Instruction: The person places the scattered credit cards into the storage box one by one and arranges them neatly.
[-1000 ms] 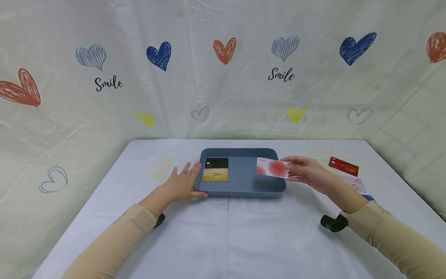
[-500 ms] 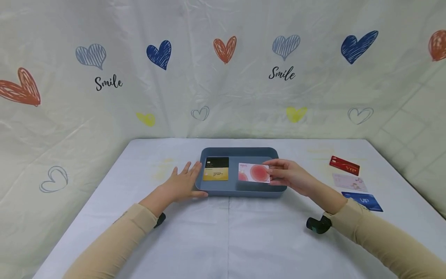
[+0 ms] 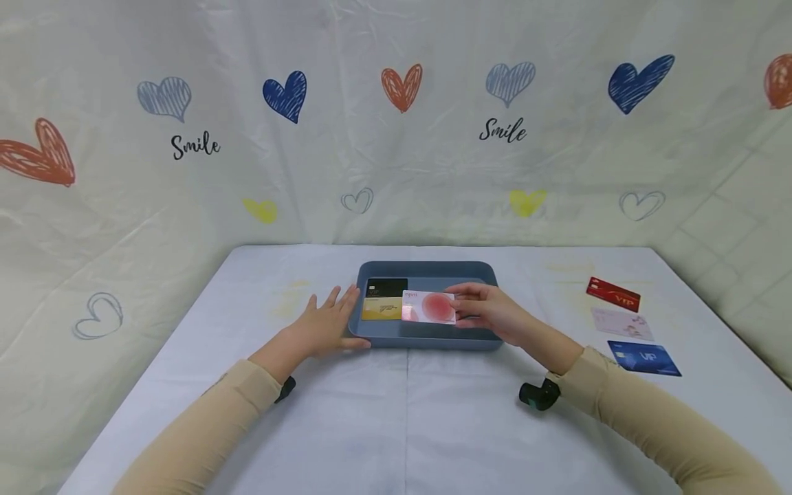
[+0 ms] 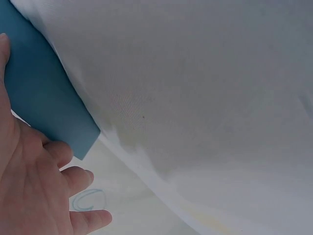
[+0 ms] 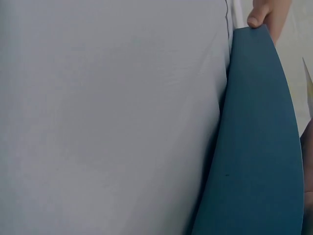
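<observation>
A blue-grey tray (image 3: 427, 268) lies on the table. My left hand (image 3: 322, 326) has its fingers spread at the tray's left side, the thumb by its near corner. In the left wrist view those straight fingers lie beside the tray wall (image 4: 44, 83). Between thumb and fingertips, my right hand (image 3: 491, 313) pinches a pink card with a red circle (image 3: 427, 307) above the tray. Inside the tray, at the left, a gold card (image 3: 380, 309) overlaps a black VIP card (image 3: 386, 287). The right wrist view shows mostly the tray's outer wall (image 5: 254, 127).
To the right on the white table (image 3: 346, 426), a red VIP card (image 3: 612, 294), a pale pink card (image 3: 621, 324) and a blue VIP card (image 3: 645, 358) lie in a column. A white curtain with printed hearts hangs behind.
My right hand has carried the pink card leftward over the tray, close to the gold card. The blue card has come fully into view. My left hand stays put.
</observation>
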Tool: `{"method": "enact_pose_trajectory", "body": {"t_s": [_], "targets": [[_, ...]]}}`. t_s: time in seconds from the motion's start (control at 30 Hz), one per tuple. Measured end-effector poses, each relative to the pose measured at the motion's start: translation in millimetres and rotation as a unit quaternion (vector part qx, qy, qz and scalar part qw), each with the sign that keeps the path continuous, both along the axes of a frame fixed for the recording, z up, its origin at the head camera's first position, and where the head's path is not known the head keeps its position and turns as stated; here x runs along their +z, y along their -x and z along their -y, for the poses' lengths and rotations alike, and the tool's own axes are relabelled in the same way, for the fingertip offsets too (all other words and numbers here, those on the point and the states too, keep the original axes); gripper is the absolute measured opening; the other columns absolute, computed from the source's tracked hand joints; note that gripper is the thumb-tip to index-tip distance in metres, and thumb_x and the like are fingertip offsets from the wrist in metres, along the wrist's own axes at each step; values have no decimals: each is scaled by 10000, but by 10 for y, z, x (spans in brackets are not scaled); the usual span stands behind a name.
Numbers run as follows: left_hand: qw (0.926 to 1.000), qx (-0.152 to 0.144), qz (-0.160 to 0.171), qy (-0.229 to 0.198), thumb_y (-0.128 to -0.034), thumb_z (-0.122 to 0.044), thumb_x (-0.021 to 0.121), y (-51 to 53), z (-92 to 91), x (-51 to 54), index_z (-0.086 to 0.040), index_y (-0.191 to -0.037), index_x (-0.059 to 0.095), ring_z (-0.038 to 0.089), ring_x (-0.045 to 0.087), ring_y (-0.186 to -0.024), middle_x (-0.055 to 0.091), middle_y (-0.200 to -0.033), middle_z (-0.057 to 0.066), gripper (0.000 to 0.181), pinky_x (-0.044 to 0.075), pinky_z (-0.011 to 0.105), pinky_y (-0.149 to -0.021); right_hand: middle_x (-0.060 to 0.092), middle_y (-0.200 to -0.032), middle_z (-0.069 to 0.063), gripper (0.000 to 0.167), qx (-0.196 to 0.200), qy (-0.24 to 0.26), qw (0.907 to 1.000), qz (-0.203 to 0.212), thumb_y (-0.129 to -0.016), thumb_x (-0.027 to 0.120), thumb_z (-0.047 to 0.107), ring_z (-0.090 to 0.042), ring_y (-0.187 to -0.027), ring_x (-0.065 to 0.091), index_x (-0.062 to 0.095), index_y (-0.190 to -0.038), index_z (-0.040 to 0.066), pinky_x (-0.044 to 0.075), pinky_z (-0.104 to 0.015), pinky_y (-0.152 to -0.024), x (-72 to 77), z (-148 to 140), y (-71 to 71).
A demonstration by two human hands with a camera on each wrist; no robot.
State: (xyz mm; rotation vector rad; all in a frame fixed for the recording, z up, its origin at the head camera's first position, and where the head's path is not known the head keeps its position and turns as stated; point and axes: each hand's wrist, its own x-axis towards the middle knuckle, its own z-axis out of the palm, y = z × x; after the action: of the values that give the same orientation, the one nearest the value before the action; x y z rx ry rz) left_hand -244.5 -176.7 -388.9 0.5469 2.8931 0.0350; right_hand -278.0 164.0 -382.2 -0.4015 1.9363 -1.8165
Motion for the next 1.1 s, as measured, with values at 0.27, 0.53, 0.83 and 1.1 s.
{"method": "enact_pose_trajectory", "body": {"t_s": [0.27,0.53,0.83,1.1], "targets": [[9999,-16,8,-121,-921,-708,590,-5,-6,-1,-34,-1646,61,380,50,-1559,62,-1714,112,1122,101,696,-1170,646,-1022,-51,408,131,135,9998,5,-1040,583,52,-141,-857,654,505,-1403,-116,597,-325,-829,-58,173,39],[9999,2,8,-140,-912,-704,610,0,-14,-8,-40,-1647,76,369,47,-1562,79,-1715,104,1126,96,695,-1172,644,-987,-36,423,195,135,9997,18,-1045,570,40,-131,-853,648,483,-1429,-115,594,-311,-830,-81,319,73],[9999,-59,-76,-117,-914,-706,603,-5,-14,-5,-33,-1645,84,376,66,-1559,96,-1713,109,1121,115,699,-1168,672,-995,-26,416,251,87,9996,102,-1031,583,16,-137,-831,648,488,-1409,-129,603,-324,-801,-136,476,81],[9998,-62,-125,-104,-916,-708,599,-8,-9,0,-34,-1645,90,376,67,-1559,96,-1713,105,1116,120,699,-1167,653,-993,-49,413,335,-24,9992,197,-1031,576,12,-147,-818,643,474,-1407,-125,604,-326,-794,-81,557,110]]}}
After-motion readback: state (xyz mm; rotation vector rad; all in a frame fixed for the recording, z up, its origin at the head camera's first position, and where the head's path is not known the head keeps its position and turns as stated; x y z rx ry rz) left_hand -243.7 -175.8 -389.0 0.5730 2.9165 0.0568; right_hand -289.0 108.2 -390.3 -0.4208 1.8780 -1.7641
